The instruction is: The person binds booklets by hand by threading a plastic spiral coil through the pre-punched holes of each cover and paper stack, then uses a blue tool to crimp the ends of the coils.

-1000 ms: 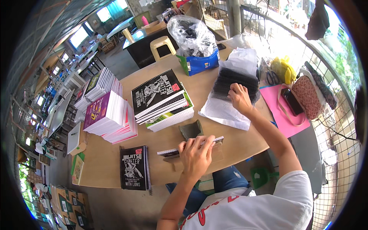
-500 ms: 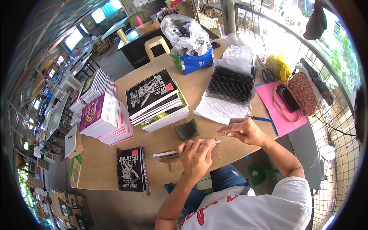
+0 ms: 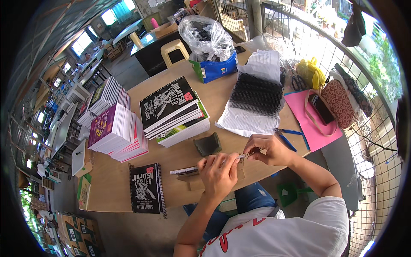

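My left hand (image 3: pixel 218 174) is closed around a thin notebook (image 3: pixel 182 171), held edge-on above the near side of the table. Its white page edges show to the left of the hand. At the notebook's right end, my right hand (image 3: pixel 270 150) pinches a small spiral binding coil (image 3: pixel 248 155), now mostly hidden by the fingers. Both hands are close together. Under the left hand lies a brown cardboard piece (image 3: pixel 197 186). A dark curved holder (image 3: pixel 208 144) stands just beyond. Blue-handled pliers (image 3: pixel 289 138) rest beside the right hand.
Black binding coils (image 3: pixel 257 94) lie on white paper. Bound black notebooks (image 3: pixel 147 188) sit near left, with a notebook stack (image 3: pixel 169 107) and purple-covered books (image 3: pixel 109 128) behind. A blue box (image 3: pixel 216 70) stands at the back. Scissors (image 3: pixel 298 82) and a pink folder (image 3: pixel 314 122) are right.
My right hand has moved slightly left and down, bringing the coil against the notebook's end. The pliers beside it show more fully. My left hand stays nearly in place.
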### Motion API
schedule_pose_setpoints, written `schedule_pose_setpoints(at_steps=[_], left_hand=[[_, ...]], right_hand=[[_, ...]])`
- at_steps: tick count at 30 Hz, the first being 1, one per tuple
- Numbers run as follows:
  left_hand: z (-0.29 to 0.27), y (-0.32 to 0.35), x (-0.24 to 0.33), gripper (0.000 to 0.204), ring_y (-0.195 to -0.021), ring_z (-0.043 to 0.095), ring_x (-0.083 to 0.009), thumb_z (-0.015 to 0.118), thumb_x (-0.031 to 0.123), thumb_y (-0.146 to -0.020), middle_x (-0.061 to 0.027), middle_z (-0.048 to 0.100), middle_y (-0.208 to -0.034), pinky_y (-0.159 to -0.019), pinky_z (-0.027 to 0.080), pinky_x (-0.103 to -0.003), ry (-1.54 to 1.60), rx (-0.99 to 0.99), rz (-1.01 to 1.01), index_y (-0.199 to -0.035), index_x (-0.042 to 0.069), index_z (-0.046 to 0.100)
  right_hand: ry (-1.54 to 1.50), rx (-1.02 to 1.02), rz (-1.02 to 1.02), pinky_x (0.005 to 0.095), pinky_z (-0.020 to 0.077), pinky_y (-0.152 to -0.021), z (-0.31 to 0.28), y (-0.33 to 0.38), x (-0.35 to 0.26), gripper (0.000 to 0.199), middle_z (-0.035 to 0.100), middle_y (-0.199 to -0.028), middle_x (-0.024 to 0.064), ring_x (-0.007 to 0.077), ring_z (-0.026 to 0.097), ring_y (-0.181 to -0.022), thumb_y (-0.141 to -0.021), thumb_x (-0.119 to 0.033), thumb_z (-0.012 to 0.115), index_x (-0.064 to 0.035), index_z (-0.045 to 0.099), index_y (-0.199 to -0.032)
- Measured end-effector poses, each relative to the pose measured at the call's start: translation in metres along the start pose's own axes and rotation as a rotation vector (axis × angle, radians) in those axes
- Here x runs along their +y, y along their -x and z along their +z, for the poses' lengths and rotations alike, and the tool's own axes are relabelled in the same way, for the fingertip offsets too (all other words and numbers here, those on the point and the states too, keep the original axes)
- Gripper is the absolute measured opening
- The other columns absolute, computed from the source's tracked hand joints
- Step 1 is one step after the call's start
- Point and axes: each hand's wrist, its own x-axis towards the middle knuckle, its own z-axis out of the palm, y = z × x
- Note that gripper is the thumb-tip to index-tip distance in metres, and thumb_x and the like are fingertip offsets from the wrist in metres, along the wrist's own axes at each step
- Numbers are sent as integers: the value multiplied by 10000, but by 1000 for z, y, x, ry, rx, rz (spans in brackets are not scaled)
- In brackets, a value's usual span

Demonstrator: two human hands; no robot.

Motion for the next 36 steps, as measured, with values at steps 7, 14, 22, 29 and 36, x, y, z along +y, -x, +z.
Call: schedule_pose_setpoints(at_steps=[7, 14, 22, 29, 36], left_hand=[[-2, -1, 1, 72, -772, 605, -182, 710, 219, -890, 53, 649, -843, -781, 346, -362, -16, -34, -35, -937, 185, 666], [-4, -4, 5, 87, -784, 606, -193, 721, 217, -881, 34, 643, -884, -782, 358, -366, -3, -9, -52, -933, 179, 663], [0, 0, 1, 116, -763, 604, -219, 749, 181, -853, 6, 599, -823, -764, 412, -377, 65, 8, -44, -893, 146, 646], [1, 7, -3, 112, -748, 612, -235, 744, 155, -843, -13, 593, -800, -719, 444, -385, 63, 6, -42, -895, 146, 646], [-8, -3, 17, 168, -885, 607, -186, 724, 318, -864, 38, 606, -982, -824, 350, -399, 93, -91, 2, -971, 192, 696]], right_hand=[[204, 27, -121, 404, 519, -684, 3, 0, 0, 124, 642, -908, 119, 327, 662, -800, -891, -80, 708, -10, 661, -982], [231, 62, -19, 424, 510, -671, 4, -3, -11, 132, 647, -867, 114, 350, 655, -797, -885, -102, 711, -11, 644, -954], [420, 18, -169, 402, 521, -715, 8, -7, -6, 238, 597, -917, 111, 320, 630, -823, -806, -44, 776, -26, 609, -975], [595, -26, -169, 410, 509, -862, 11, -12, -20, 226, 671, -1059, 84, 299, 622, -1018, -869, -282, 744, -68, 702, -931], [380, -329, 656, 466, 519, -943, 13, -115, 18, 1062, 644, -1178, 290, 408, 667, -1055, -834, -842, 454, 85, 492, -1350]])
